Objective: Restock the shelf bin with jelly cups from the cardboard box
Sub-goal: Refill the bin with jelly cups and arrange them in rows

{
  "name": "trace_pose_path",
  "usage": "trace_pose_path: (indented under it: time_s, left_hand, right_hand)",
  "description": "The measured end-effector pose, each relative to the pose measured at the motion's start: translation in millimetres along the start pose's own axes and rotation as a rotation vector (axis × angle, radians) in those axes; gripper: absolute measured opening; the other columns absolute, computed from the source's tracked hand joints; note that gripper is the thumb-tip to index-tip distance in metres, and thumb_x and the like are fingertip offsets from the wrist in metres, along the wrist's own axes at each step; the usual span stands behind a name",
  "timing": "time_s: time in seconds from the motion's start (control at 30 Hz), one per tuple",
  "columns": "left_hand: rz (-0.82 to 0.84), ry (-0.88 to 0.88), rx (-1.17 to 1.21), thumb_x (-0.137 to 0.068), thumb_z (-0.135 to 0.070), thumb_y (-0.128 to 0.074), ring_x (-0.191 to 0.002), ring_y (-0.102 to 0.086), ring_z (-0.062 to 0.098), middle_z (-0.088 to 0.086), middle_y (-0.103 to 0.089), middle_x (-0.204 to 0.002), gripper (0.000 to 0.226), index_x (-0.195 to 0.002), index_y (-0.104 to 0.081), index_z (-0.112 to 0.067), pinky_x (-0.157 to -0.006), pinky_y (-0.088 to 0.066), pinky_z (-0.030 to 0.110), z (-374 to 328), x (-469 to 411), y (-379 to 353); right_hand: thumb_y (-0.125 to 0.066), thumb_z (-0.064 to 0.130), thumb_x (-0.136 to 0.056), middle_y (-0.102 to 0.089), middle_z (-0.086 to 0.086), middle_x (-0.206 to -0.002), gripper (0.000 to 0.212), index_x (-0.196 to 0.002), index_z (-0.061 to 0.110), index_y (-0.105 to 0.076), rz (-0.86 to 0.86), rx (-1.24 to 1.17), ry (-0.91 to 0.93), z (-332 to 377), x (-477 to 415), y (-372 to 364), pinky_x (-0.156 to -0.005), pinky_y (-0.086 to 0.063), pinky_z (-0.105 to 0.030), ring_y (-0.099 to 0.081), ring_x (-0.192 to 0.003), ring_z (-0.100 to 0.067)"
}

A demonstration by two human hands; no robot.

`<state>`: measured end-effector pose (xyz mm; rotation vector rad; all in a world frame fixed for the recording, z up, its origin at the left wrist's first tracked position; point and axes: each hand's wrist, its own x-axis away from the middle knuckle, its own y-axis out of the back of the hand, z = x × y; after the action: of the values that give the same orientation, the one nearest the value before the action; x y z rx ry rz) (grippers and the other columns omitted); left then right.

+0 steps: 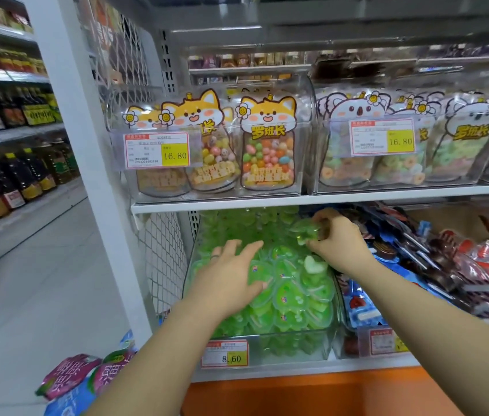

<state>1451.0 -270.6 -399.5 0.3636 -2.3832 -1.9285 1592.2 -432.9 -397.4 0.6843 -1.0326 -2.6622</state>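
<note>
Head view: green jelly cups (285, 292) fill clear shelf bin (331, 337) on lower shelf. Right hand (336, 238) grasps some cups at bin rear right, fingers curled round them. Left hand (231, 274) released, fingers spread flat on pile. Price tag (225, 354) on bin front. Candy pouches (267, 145) on shelf above.

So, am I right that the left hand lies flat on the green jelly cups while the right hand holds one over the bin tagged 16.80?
Not quite: in the head view the tag on the bin reads 8.60, not 16.80. The rest holds: left hand flat on the jelly cups, right hand holding one.
</note>
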Motion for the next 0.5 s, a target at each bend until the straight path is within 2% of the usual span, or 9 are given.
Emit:
trace_pose_path:
  time_s: [0.07,0.17,0.27,0.33,0.4,0.5]
  left_hand:
    - [-0.027,-0.001,-0.033,-0.088,-0.055,-0.052,-0.139,-0.023,0.025,0.000,-0.016,-0.155,0.073,-0.148,-0.011,-0.042,-0.109,-0.032,0.044,1.0,0.2,-1.7]
    - [-0.051,-0.012,-0.099,-0.086,-0.061,-0.049,-0.138,-0.026,0.024,0.000,-0.018,-0.154,0.075,-0.147,-0.011,-0.043,-0.110,-0.027,0.044,4.7,-2.6,-1.3]
    - [-0.049,-0.023,-0.116,-0.083,-0.068,-0.045,-0.138,-0.027,0.022,-0.003,-0.020,-0.154,0.077,-0.147,-0.009,-0.045,-0.110,-0.024,0.044,11.6,-6.2,-0.3]
    - [-0.052,-0.028,-0.116,-0.081,-0.071,-0.044,-0.137,-0.028,0.022,-0.004,-0.022,-0.153,0.079,-0.146,-0.008,-0.046,-0.110,-0.024,0.043,16.2,-7.2,-1.5]
    - [-0.061,-0.040,-0.125,-0.080,-0.073,-0.043,-0.136,-0.029,0.022,-0.004,-0.023,-0.152,0.080,-0.146,-0.007,-0.046,-0.110,-0.025,0.043,18.8,-7.4,-3.1]
    - [-0.078,-0.057,-0.134,-0.080,-0.074,-0.040,-0.136,-0.028,0.021,-0.006,-0.021,-0.153,0.081,-0.147,-0.005,-0.045,-0.111,-0.025,0.043,20.0,-7.0,-4.9]
  right_hand:
    - [-0.070,0.010,-0.074,-0.061,-0.001,-0.074,0.032,-0.101,0.015,-0.054,0.008,0.046,0.037,-0.8,-7.4,-4.9,-0.048,-0.036,-0.016,-0.054,-0.059,-0.013]
    - [-0.075,0.019,-0.074,-0.066,-0.009,-0.099,0.038,-0.105,0.012,-0.056,0.034,0.121,0.084,-4.7,-19.7,-13.6,-0.068,-0.046,-0.030,-0.061,-0.081,-0.027]
    - [-0.076,0.028,-0.073,-0.067,-0.010,-0.103,0.039,-0.105,0.013,-0.059,0.022,0.197,0.096,-8.7,-31.9,-14.7,-0.080,-0.050,-0.038,-0.062,-0.093,-0.032]
    - [-0.076,0.024,-0.074,-0.068,-0.010,-0.104,0.034,-0.103,0.011,-0.063,-0.009,0.165,0.079,-12.4,-38.3,-12.4,-0.080,-0.048,-0.032,-0.062,-0.096,-0.031]
    - [-0.072,0.018,-0.076,-0.068,-0.010,-0.100,0.026,-0.100,0.008,-0.066,-0.038,0.155,0.054,-17.5,-42.0,-8.9,-0.070,-0.040,-0.024,-0.062,-0.095,-0.029]
    - [-0.068,0.013,-0.076,-0.068,-0.012,-0.095,0.020,-0.095,0.005,-0.067,-0.049,0.178,0.025,-24.4,-44.2,-1.8,-0.066,-0.035,-0.024,-0.062,-0.091,-0.030]
